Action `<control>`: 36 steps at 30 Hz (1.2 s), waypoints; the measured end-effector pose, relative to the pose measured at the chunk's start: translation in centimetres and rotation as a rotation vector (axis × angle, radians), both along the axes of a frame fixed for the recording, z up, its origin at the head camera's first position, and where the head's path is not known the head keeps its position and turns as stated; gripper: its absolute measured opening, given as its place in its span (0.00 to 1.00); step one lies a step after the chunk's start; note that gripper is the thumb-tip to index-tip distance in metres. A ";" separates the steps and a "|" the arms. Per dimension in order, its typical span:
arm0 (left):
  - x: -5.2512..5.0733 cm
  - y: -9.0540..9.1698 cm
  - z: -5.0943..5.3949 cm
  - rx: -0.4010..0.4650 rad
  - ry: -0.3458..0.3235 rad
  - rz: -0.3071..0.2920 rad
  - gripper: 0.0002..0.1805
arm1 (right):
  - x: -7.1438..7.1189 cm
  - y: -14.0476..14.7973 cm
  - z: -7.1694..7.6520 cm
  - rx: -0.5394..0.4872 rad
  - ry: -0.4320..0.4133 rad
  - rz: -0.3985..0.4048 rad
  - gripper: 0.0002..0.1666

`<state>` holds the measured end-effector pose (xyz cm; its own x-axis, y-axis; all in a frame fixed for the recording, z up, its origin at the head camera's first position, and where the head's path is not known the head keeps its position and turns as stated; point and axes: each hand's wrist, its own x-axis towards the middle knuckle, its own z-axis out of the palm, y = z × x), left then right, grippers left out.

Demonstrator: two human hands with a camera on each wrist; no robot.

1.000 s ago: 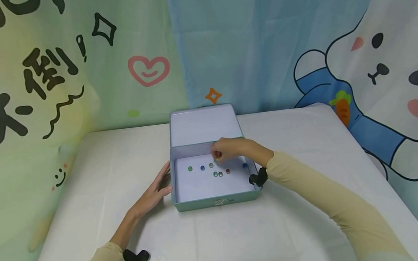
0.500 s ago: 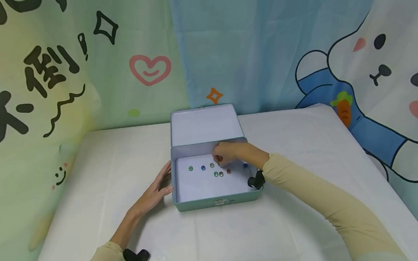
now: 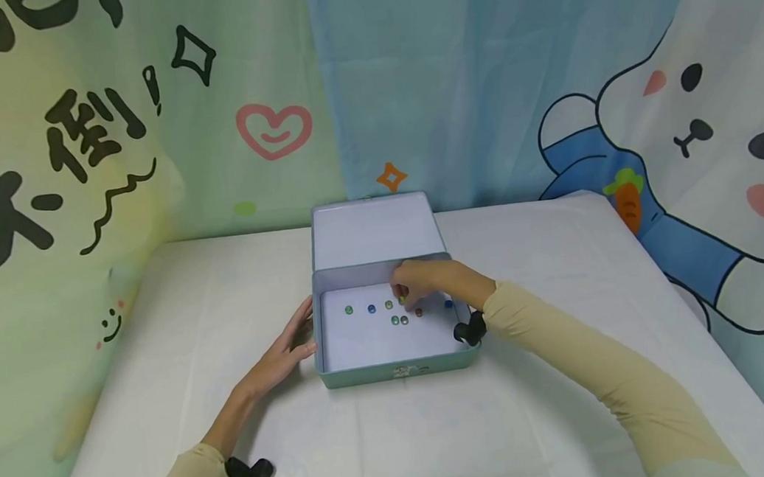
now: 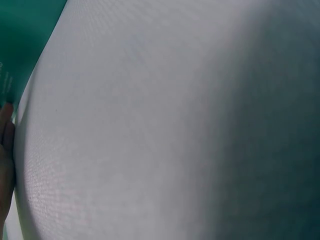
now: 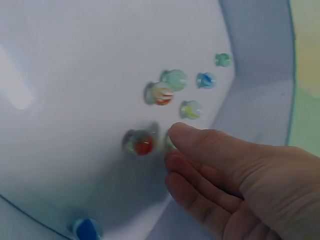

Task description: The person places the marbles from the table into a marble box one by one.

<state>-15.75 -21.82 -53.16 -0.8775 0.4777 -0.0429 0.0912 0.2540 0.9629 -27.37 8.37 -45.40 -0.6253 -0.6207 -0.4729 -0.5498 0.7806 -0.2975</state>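
A green tin box with its lid raised stands on the white cloth, several glass marbles on its pale floor. My right hand reaches inside near the back wall. Its thumb and forefinger pinch a greenish marble that they partly hide in the right wrist view. Close by lie a red marble, a yellow-streaked marble and an orange-striped marble. Against the box's left outer side rests my left hand, fingers extended; in the left wrist view only its edge shows beside the green wall.
One blue marble sits apart near the right wall of the box. To the left are another blue marble and a green marble. A printed curtain hangs behind the cloth-covered table.
My right hand has shifted only slightly at the back of the box, and the marble at its fingertips now shows a little more. The left hand stays against the side.
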 end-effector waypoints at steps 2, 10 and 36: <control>0.0 0.0 0.0 -0.003 -0.002 -0.002 0.40 | 0.2 0.4 0.7 -0.028 -0.013 0.012 0.13; 0.0 0.1 0.0 0.003 0.003 0.011 0.40 | 2.6 4.3 4.0 -0.291 0.092 0.033 0.12; 0.1 0.0 -0.1 -0.009 0.007 0.018 0.40 | 11.8 18.1 -8.2 -0.643 0.545 -0.463 0.13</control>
<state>-15.69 -21.84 -53.25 -0.8864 0.4611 -0.0409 0.0931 0.2642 0.9600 -15.57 26.52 -53.55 -0.9070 -0.2959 0.2997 -0.4169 0.7317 -0.5392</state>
